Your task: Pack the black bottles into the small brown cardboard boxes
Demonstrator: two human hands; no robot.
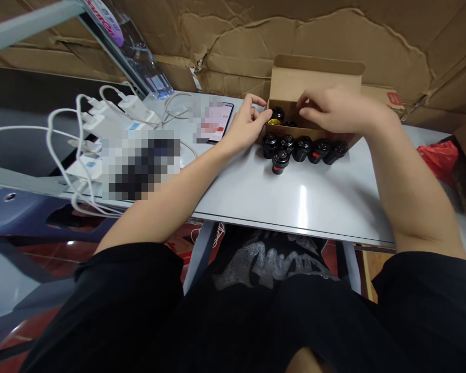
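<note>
An open brown cardboard box (314, 77) stands on the white table (295, 202), its lid raised at the back. Several black plastic lamp sockets (301, 148) with red marks stand in a cluster just in front of it. More black sockets (278, 114) sit inside the box, beside a brass-coloured threaded ring (273, 122). My left hand (248, 127) rests at the box's left corner, fingers apart and nearest the socket inside. My right hand (326, 110) curves over the box, fingers bent down into it, and hides whatever lies beneath.
Left of my hands lie a phone (215, 122), white chargers with tangled white cables (100, 129) and a pixelated object (139, 166). A plastic water bottle (135, 62) stands behind them. Torn cardboard (236, 41) lines the back, and a red plastic bag (438, 160) lies at the right.
</note>
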